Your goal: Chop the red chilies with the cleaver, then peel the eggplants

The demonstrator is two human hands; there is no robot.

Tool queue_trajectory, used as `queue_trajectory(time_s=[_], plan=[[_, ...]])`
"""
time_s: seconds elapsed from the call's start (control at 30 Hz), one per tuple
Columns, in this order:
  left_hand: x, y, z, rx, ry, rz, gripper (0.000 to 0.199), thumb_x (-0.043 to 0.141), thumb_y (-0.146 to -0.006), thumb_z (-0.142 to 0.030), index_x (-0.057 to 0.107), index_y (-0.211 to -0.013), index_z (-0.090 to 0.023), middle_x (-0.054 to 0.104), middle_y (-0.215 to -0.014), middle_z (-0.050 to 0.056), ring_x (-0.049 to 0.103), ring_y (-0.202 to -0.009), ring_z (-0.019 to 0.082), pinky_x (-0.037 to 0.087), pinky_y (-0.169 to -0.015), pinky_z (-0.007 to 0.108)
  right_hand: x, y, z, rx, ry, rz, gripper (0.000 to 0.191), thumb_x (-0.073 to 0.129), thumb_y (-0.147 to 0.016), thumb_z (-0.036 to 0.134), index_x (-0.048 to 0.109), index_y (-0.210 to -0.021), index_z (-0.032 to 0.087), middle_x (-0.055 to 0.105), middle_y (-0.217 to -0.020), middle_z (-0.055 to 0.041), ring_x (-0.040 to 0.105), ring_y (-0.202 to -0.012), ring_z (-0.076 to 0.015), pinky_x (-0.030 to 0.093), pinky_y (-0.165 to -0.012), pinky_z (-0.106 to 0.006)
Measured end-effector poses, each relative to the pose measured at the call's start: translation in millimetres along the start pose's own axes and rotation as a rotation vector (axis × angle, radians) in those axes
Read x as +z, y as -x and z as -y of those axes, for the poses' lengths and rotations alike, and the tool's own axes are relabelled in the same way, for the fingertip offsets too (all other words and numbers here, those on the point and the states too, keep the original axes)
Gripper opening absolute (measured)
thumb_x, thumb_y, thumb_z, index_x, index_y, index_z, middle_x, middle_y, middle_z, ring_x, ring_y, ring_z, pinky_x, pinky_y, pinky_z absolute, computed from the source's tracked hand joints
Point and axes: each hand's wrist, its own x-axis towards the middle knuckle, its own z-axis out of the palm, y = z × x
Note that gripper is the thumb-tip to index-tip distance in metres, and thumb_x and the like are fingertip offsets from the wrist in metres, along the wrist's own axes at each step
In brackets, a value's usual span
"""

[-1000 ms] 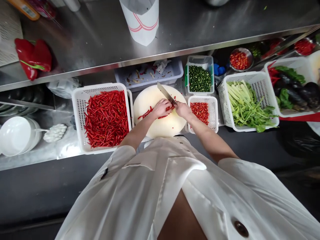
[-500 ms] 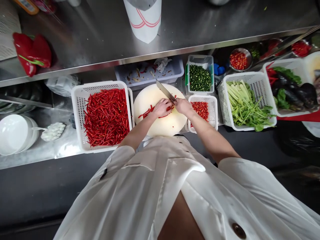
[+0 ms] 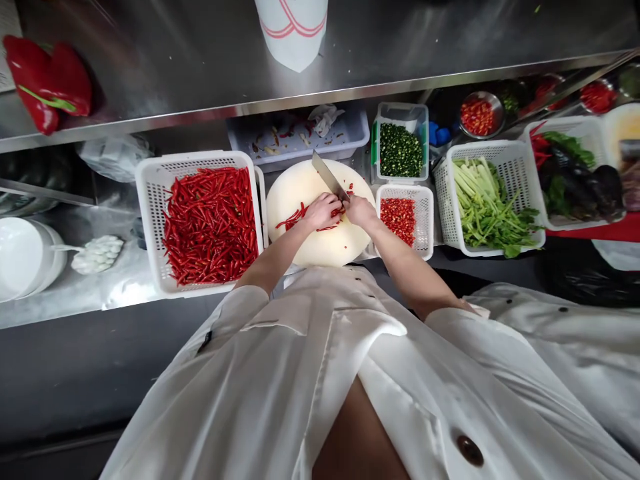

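Observation:
On a round cream cutting board (image 3: 325, 250), my left hand (image 3: 323, 211) is closed over a bunch of red chillies (image 3: 294, 218), whose ends stick out to its left. My right hand (image 3: 361, 212) grips a cleaver (image 3: 327, 177) by its handle, the blade slanting up and left close by my left fingers. Small cut chilli bits lie near the blade. Left of the board stands a white basket (image 3: 150, 220) heaped with whole red chillies (image 3: 210, 227). At the board's right, a small white basket (image 3: 424, 223) holds chopped red chillies (image 3: 397, 219).
Behind the board are a grey tray (image 3: 300, 157) with scraps and a clear tub of chopped green chillies (image 3: 400, 150). Rightward stand baskets of green stalks (image 3: 480, 200) and eggplants (image 3: 575, 180). A steel shelf edge (image 3: 240, 110) overhangs the back. Another person's white sleeve (image 3: 540, 320) is close at right.
The view has shifted slightly. Another person in white has come into view at the right. Both hands stay at the same place on the board, the cleaver still in my right hand.

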Motion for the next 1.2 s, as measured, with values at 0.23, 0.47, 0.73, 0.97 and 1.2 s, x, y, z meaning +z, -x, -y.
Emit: queue_trajectory(time_s=[0.23, 0.47, 0.73, 0.97, 1.2], plan=[[-0.8, 5.7, 0.9, 0.001, 0.012, -0.04, 0.024, 0.065, -0.099, -0.031, 0.079, -0.117, -0.023, 0.069, -0.124, 0.014, 0.058, -0.125, 0.034, 0.051, -0.114, 0.052, 0.7, 10.0, 3.9, 0.016, -0.02, 0.017, 0.05, 0.042, -0.116, 0.046, 0.067, -0.146, 0.013, 0.074, -0.137, -0.0248, 0.07, -0.13, -0.0366, 0.052, -0.11, -0.044], [-4.7, 5.8, 3.3, -0.053, 0.049, -0.029, 0.021, 0.067, -0.097, -0.029, 0.079, -0.113, -0.023, 0.068, -0.122, 0.014, 0.057, -0.125, 0.035, 0.053, -0.112, 0.052, 6.0, -7.5, 7.7, 0.003, -0.017, 0.027, 0.05, 0.045, -0.115, 0.048, 0.068, -0.142, 0.012, 0.073, -0.139, -0.0253, 0.069, -0.131, -0.0361, 0.052, -0.11, -0.041], [-9.1, -0.4, 3.2, -0.195, 0.065, -0.157, 0.023, 0.064, -0.102, -0.035, 0.074, -0.118, -0.022, 0.068, -0.127, 0.014, 0.057, -0.128, 0.033, 0.052, -0.115, 0.049, 9.5, -19.6, 3.9, -0.022, -0.058, 0.006, 0.047, 0.046, -0.115, 0.044, 0.069, -0.141, 0.011, 0.075, -0.138, -0.0235, 0.071, -0.129, -0.0319, 0.052, -0.109, -0.036], [-3.0, -3.2, 10.0, -0.249, 0.076, -0.164, 0.03, 0.062, -0.103, -0.037, 0.071, -0.125, -0.019, 0.072, -0.129, 0.016, 0.062, -0.129, 0.033, 0.053, -0.117, 0.05, 10.4, -20.1, -8.2, -0.042, -0.07, 0.014, 0.046, 0.047, -0.115, 0.043, 0.071, -0.14, 0.013, 0.075, -0.139, -0.0221, 0.071, -0.129, -0.0296, 0.052, -0.109, -0.033], [1.4, 26.6, -11.0, -0.202, -0.022, -0.048, 0.072, 0.06, -0.103, -0.054, 0.053, -0.162, -0.012, 0.055, -0.166, 0.022, 0.044, -0.161, 0.037, 0.035, -0.135, 0.055, 1.5, -27.8, -16.2, -0.118, -0.158, 0.0, 0.04, 0.055, -0.114, 0.039, 0.077, -0.135, 0.013, 0.077, -0.139, -0.0202, 0.072, -0.127, -0.0266, 0.051, -0.103, -0.026]])
